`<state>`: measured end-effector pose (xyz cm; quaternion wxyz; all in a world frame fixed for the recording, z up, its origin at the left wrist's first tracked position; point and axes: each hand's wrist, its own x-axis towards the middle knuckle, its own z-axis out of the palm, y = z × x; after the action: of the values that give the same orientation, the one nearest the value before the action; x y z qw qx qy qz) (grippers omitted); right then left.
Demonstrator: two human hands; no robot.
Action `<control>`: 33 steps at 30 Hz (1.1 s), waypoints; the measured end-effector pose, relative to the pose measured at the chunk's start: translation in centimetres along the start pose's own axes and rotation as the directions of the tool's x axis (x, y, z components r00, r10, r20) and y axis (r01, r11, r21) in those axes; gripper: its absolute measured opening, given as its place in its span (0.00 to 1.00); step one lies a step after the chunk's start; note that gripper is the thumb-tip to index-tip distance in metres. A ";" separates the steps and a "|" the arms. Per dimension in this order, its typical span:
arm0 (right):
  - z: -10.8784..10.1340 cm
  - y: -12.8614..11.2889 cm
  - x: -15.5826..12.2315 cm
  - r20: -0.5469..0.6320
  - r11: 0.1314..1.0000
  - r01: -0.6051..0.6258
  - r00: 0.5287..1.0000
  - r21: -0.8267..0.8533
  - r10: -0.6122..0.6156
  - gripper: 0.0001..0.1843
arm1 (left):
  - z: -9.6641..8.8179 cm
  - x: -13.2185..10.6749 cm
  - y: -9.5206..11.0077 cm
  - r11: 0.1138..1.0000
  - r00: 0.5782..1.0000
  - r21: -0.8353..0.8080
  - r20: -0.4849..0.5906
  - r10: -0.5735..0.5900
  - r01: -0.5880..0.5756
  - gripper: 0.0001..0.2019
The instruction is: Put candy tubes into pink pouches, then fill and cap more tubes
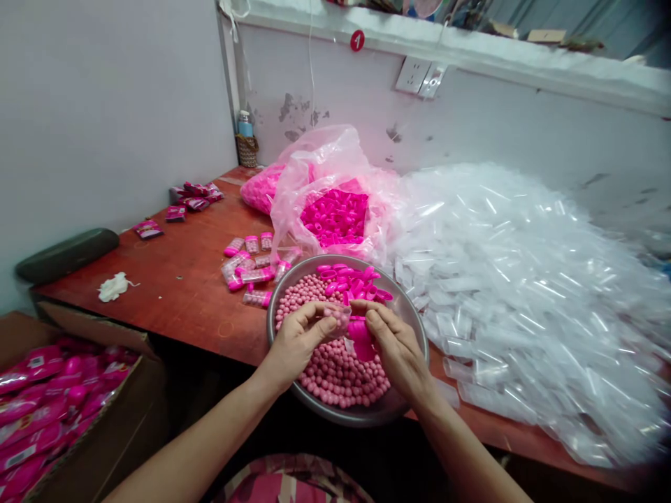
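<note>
Over a grey metal bowl [419, 328], my left hand [296, 342] pinches a small clear plastic tube [340, 319] with pink beads inside. My right hand [395, 346] has its fingers closed on a bright pink plastic cap [361, 332] beside the tube's end. Whether cap and tube touch I cannot tell. Round pink beads [340, 381] fill much of the bowl below both hands. Several loose pink caps [361, 279] lie on the beads at the bowl's far side.
Filled, capped tubes [256, 272] lie left of the bowl. Behind it stands a plastic bag [322, 157] of pink caps. A large heap of clear tubes [524, 300] covers the table's right side. A cardboard box [120, 412] of pink packets is at lower left, near a dark case [68, 255].
</note>
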<state>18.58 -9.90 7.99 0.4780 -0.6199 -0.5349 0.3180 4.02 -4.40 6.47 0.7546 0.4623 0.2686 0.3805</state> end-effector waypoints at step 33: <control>-4.4 3.4 3.2 0.028 0.723 -0.012 0.999 -0.690 0.043 0.11 | -0.9 0.3 0.2 0.996 1.000 0.095 0.027 0.000 -0.002 0.10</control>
<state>24.54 -7.82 6.74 0.1972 -0.7541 -0.6156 0.1165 3.43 -3.67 6.28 0.7353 0.5028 0.2758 0.3613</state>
